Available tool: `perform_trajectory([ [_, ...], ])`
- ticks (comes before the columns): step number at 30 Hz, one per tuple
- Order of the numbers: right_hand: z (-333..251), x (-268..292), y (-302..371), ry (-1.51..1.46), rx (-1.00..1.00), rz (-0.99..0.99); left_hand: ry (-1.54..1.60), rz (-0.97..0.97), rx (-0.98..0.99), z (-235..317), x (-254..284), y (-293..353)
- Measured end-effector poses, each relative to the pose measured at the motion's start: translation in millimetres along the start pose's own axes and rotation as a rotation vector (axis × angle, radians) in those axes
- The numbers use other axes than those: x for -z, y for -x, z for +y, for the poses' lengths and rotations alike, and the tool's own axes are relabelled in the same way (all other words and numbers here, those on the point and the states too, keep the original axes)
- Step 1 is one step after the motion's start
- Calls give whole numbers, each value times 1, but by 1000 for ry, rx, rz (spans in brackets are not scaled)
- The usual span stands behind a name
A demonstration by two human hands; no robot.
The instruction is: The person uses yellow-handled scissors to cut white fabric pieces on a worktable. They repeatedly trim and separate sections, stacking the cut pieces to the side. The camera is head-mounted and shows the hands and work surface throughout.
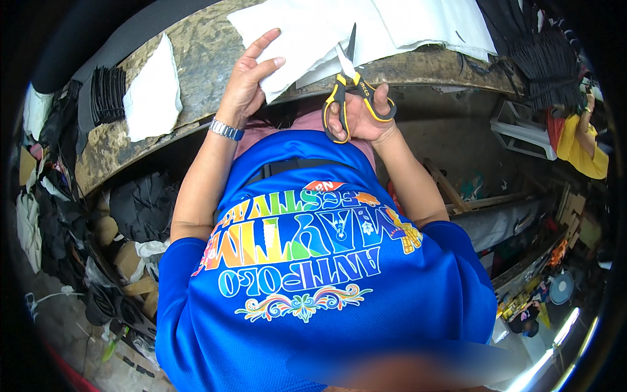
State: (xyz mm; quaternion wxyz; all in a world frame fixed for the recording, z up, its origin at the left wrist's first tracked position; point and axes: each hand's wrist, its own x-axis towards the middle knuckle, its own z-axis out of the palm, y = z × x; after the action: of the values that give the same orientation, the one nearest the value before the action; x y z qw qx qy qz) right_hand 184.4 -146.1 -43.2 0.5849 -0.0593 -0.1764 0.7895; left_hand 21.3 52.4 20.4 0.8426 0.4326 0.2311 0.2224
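Right hand (367, 121) holds parted scissors (353, 78); left hand (246, 78), finger and thumb spread at a white sheet (310, 36), grip unclear, cutting seemingly unfinished; one separate piece (154, 91) lies left of that hand

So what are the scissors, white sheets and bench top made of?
Scissors: blades likely steel, one glinting; handles probably moulded plastic or rubber, yellow-and-black loops.
White sheets: matte, ragged-edged; maybe fabric or padding, can't tell.
Bench top: probably wood, worn finish, judging by the blotchy brown surface.
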Motion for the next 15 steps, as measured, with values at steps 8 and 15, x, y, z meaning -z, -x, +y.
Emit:
perform_trajectory([
  [8,-1,4,14,14,-72,17,34,74,-103,-2,7,-10],
  [15,-5,1,9,75,-40,58,-7,14,-14,2,0,-4],
])
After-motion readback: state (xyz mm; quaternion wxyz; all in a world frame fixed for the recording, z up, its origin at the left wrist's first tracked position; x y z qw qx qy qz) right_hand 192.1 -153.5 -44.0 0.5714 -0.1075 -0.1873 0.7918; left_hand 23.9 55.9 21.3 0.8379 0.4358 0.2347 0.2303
